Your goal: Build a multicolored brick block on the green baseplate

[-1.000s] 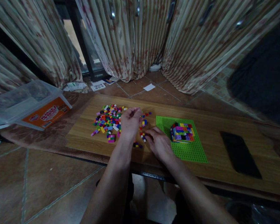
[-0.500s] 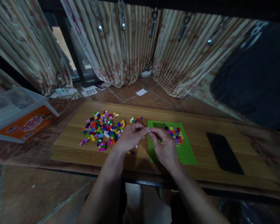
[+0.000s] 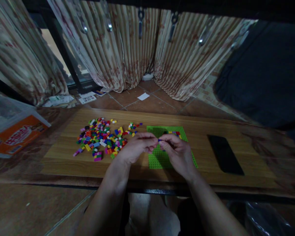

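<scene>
A small blue-purple toy brick is pinched between the fingertips of both hands. My left hand is closed, thumb and forefinger meeting at the brick's left side. My right hand grips it from the right, fingers curled. Both are held over the green studded baseplate. A patch of colourful bricks is fixed on that plate, mostly covered by my right hand. Left of my hands lies a heap of loose bricks in many colours.
The wooden tabletop holds a black phone-like slab at right. A clear plastic box with an orange label stands at far left. Beyond the table are striped curtains and a white paper on the tiled floor.
The view has swung a little to the right, so the table's contents sit further left. My hands stay together, with the right hand now covering more of the built patch.
</scene>
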The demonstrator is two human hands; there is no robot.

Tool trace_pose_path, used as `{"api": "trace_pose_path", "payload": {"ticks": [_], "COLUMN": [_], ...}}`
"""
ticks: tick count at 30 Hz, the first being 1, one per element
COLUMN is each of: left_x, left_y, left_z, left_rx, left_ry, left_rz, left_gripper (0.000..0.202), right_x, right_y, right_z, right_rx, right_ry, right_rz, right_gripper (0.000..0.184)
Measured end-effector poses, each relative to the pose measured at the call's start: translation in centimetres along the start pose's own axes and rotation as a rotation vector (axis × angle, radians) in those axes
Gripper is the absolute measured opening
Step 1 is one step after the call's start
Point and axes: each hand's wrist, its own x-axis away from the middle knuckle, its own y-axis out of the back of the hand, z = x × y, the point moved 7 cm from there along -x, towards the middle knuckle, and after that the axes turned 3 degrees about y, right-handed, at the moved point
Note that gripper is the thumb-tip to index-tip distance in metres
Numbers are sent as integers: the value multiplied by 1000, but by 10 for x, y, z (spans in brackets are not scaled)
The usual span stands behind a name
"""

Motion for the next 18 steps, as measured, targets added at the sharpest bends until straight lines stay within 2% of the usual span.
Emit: {"api": "trace_pose_path", "payload": {"ticks": [2,4,7,9,13,18], "left_x": [-1,-2,-5,-6,-9,-11], "left_y": [-5,-5,5,13,19,14], "left_z": [1,2,0,-2,-2,-2], "left_rx": [24,53,98,119,82,-17], "left_ry": [14,16,-17,-49,-68,-98], "left_rz": [31,15,-125,-223,-311,-306], "left_gripper": [20,18,17,16,16,21], "right_x": [-1,-3,-5,-4,-1,-1], "right_y": [12,31,64,74,57,35], "right_z": [0,-3,-4,-1,2,-8], "right_rx": [-72,-120,-12,153,407,582], "right_ry": [-12,-11,33,94,211,227], "right_rz": [-11,-73,-239,-262,-98,25], "right_gripper": [7,8,9,11,10,11]}}
